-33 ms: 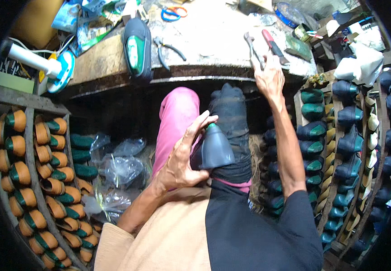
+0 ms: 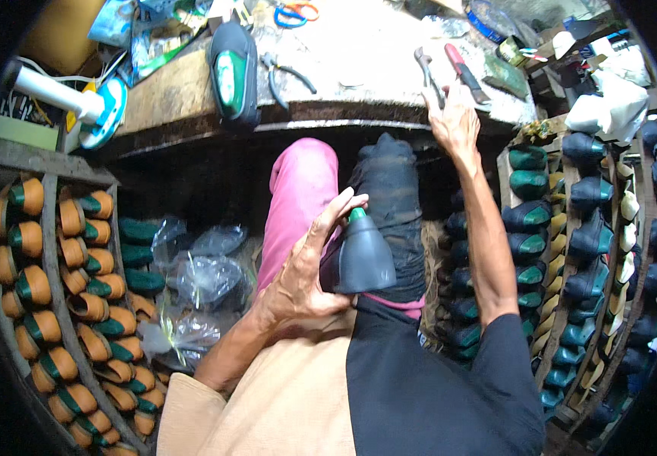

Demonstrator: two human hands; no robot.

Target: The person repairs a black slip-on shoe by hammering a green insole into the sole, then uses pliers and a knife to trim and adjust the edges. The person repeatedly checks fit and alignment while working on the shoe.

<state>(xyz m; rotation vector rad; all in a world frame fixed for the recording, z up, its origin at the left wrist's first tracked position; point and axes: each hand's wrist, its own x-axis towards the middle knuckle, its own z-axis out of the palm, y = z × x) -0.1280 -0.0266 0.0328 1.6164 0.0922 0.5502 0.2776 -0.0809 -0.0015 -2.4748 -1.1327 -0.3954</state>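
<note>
A dark grey shoe upper with a green tip of a shoe last rests above my lap, toe end away from the thumb. My left hand is curled around its far side, thumb at the lower edge and fingers near the green tip. On the workbench, the stretched fingers of my right hand lie apart over the handles of metal pincers. Just right of the pincers lies a red-handled knife. Part of the pincers' handles is hidden beneath my fingers.
The workbench holds a dark shoe, pliers and scissors. Racks of orange-and-green shoes stand at left; dark shoes on green lasts fill racks at right. Plastic bags lie beside my left leg.
The view has shifted slightly, and the shoe upper sits at a slightly different angle in my left hand. My right hand stays over the pincers.
</note>
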